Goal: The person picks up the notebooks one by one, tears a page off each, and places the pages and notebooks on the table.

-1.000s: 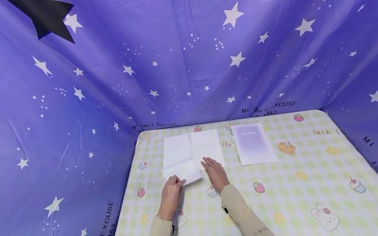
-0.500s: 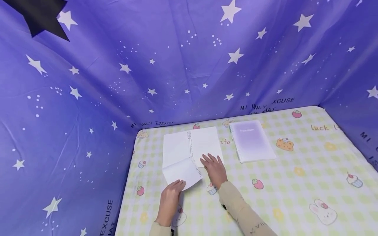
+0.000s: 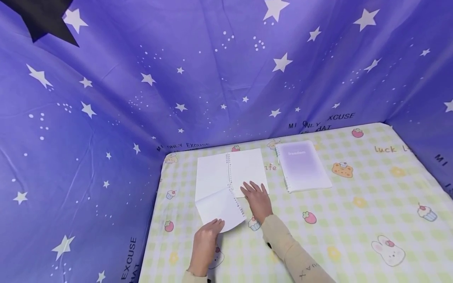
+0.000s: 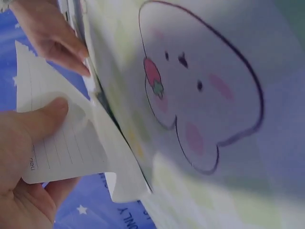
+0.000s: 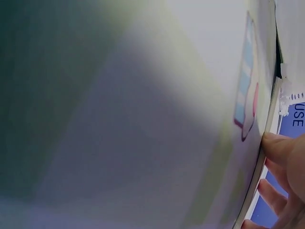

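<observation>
A spiral notebook (image 3: 246,167) lies open on the table with its white pages up. My left hand (image 3: 206,243) pinches the near edge of a lined page (image 4: 62,138) between thumb and fingers. That page, its near part lifted, slants toward me; its holed edge (image 3: 238,204) is off the coil along the lower part. Whether its far end is still attached is hard to tell. My right hand (image 3: 258,200) rests with spread fingers on the right page, near its lower edge. In the right wrist view the right thumb (image 5: 279,148) lies against the notebook's edge.
A purple spiral notebook (image 3: 304,169) marked "freedom" lies closed to the right. Under both is a green checked tablecloth (image 3: 347,224) with cartoon prints. A blue star-patterned curtain (image 3: 212,70) stands behind the table and along its sides.
My left hand has drawn the page toward me, and more of its holed edge stands away from the coil. The right hand stays on the right page. The head view has shifted slightly.
</observation>
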### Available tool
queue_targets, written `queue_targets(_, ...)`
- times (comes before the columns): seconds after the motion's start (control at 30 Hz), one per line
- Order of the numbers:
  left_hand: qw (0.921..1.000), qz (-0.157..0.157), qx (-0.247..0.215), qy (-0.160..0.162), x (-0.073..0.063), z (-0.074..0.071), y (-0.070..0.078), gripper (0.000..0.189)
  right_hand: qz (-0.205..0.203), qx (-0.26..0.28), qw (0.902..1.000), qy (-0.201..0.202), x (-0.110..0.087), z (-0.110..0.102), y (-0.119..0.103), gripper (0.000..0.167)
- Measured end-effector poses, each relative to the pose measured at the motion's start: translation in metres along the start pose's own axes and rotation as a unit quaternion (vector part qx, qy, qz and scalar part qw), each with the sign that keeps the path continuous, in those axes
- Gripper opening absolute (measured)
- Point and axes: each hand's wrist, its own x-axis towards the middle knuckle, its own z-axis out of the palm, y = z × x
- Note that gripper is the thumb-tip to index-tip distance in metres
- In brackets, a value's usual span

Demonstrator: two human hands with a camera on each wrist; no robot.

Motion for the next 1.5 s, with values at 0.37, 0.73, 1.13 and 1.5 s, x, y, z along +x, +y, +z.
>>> queue_targets(0.37, 0.9917, 0.008, -0.045, -0.120, 0.003, -0.026, 0.002, 0.025, -0.002, -0.013, 0.9999, -0.004, -0.002, -0.001, -0.001, 0.040)
queue_targets(0.73, 0.9675, 0.017, -0.119, -0.223, 0.016, -0.044, 0.002, 0.014, 0.006, 0.000, 1.0000, -0.008, -0.003, 0.004, 0.002, 0.040)
queue_targets(1.13, 0.9511, 0.036, -0.144, -0.271, 0.028, -0.048, 0.005, 0.016, 0.004, 0.004, 0.9999, -0.012, -0.003, 0.004, 0.001, 0.040)
queue_targets(1.5, 0.9572, 0.025, -0.148, -0.247, 0.024, -0.057, 0.007, 0.012, 0.005, 0.009, 0.9998, -0.019, -0.002, -0.001, 0.001, 0.040)
